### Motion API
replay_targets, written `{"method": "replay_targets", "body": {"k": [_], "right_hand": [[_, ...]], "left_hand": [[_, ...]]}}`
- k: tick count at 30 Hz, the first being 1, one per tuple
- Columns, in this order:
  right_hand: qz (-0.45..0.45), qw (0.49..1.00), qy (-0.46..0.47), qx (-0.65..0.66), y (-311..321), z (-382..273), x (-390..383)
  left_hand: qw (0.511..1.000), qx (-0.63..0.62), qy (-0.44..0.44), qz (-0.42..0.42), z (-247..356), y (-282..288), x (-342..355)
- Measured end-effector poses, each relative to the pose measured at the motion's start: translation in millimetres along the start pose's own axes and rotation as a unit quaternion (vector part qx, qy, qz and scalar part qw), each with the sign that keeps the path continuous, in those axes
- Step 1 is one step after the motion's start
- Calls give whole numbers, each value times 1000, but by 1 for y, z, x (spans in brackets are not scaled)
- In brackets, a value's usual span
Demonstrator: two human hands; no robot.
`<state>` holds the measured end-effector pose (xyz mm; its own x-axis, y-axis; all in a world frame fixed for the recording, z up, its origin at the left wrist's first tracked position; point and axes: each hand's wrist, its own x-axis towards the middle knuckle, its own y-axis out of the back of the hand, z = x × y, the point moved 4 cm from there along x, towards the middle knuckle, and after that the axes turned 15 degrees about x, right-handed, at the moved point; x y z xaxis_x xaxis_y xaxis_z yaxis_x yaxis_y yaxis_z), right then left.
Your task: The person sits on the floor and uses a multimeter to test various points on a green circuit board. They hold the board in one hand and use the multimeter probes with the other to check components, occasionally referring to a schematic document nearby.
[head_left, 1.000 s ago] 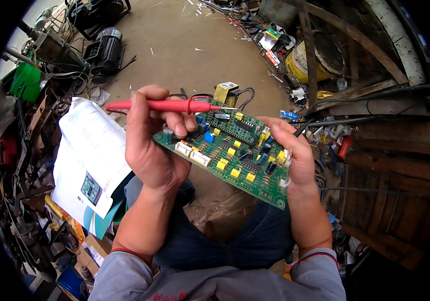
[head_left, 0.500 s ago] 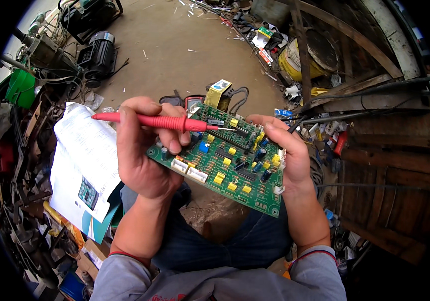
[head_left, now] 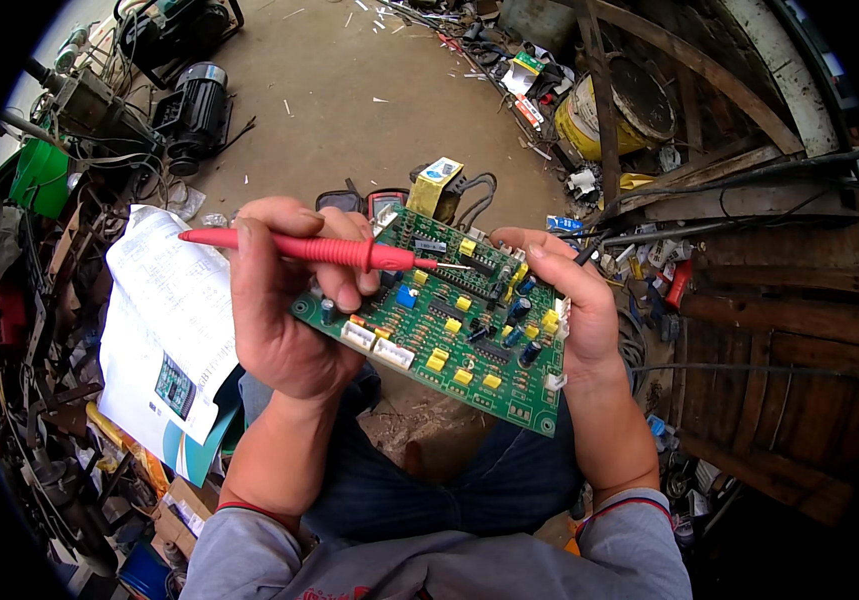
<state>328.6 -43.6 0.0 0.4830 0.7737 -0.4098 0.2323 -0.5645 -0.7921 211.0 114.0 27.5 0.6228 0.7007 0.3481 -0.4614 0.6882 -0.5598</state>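
Over my lap, a green circuit board (head_left: 419, 352) is held tilted, with yellow, blue and black components and white connectors on it. My left hand (head_left: 284, 305) is closed on a red test probe (head_left: 319, 247), its fingers also close over the board's left edge. The probe's metal tip points at the chips in the upper middle of the board; whether it touches a pin I cannot tell. With my right hand (head_left: 581, 300) I grip the board's right edge, thumb on top and fingers hidden underneath. A black pointed rod (head_left: 589, 252), perhaps another probe, shows beside that hand.
Beyond the board are a yellow-wrapped transformer (head_left: 437, 188) and a red-edged meter (head_left: 385, 202). Printed sheets (head_left: 164, 330) lie at my left among clutter. A black motor (head_left: 194, 110) stands far left. At right are a yellow bucket (head_left: 589, 120) and wooden boards (head_left: 759, 380).
The red probe's tip has dropped slightly toward me on the board. Both hands keep their grips, and the board has barely shifted.
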Motion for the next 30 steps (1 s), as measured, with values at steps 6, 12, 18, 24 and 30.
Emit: {"method": "replay_targets", "body": {"k": [6,12,18,24,30], "right_hand": [[3,1000,3,-3,1,0,0],[11,1000,6,-6,1,0,0],[7,1000,-19,-13,2,-1,3],[18,999,-26,-10,2,2,3],[15,1000,-19,-4,7,3,5]], "left_hand": [[1000,6,-5,2,-1,1,0],[1000,0,-6,-6,-1,0,0],[999,26,21,17,0,4,-3],[995,15,34,95,-1,7,-4],[994,14,40,96,-2,8,-5]]}}
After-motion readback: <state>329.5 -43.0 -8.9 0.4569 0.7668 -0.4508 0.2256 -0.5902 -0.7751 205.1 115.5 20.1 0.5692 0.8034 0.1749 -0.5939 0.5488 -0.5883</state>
